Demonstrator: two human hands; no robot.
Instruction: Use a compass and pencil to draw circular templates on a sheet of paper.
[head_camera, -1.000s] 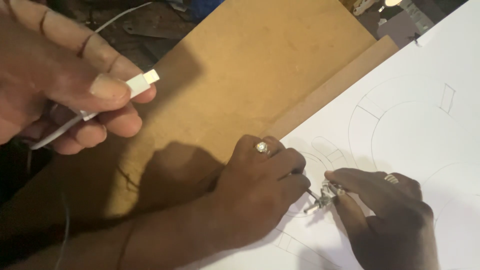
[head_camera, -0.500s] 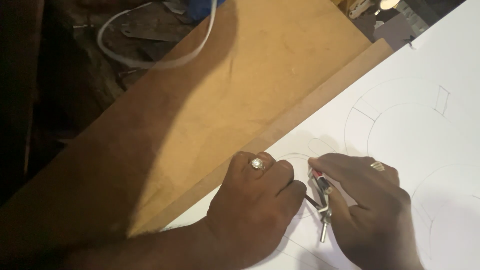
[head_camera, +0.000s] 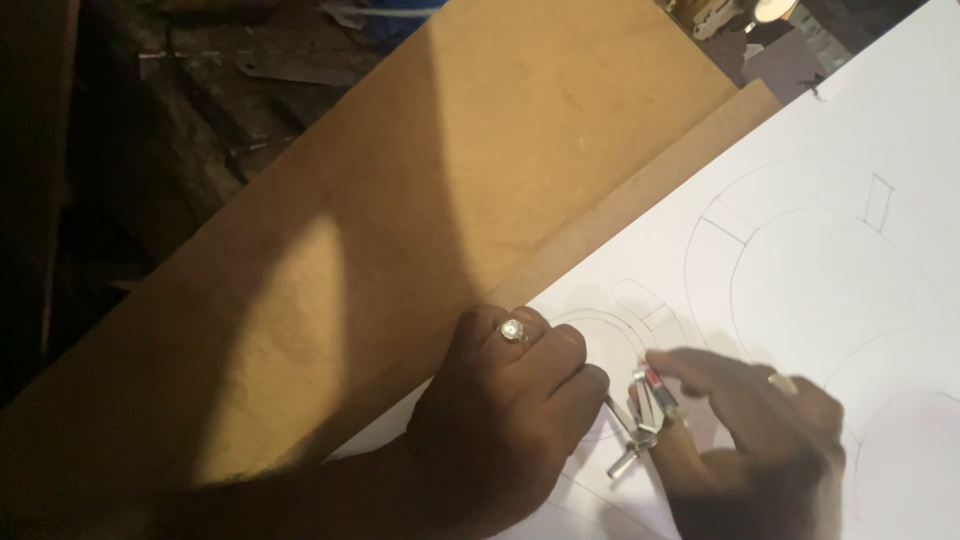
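Note:
A small metal drawing compass (head_camera: 640, 420) with a red-tipped part lies low over a white sheet of paper (head_camera: 850, 120) marked with pencilled circles and arcs. My left hand (head_camera: 510, 400), wearing a ring with a stone, rests as a fist on the sheet's left edge, its fingertips pinching one leg of the compass. My right hand (head_camera: 760, 430), blurred and also ringed, comes in from the right with its fingers closed on the compass's other leg and hinge. The compass points are hidden between the two hands.
The paper lies on a brown board (head_camera: 450, 180) with a narrower strip of board (head_camera: 640, 200) along the sheet's edge. Dark, cluttered ground with scraps (head_camera: 200, 80) lies beyond the board at upper left. A bright lamp-like object (head_camera: 770, 10) shows at the top right.
A hand holding a white cable plug at the upper left has left the view. My right hand has shifted over the compass, which has tilted and turned between both hands.

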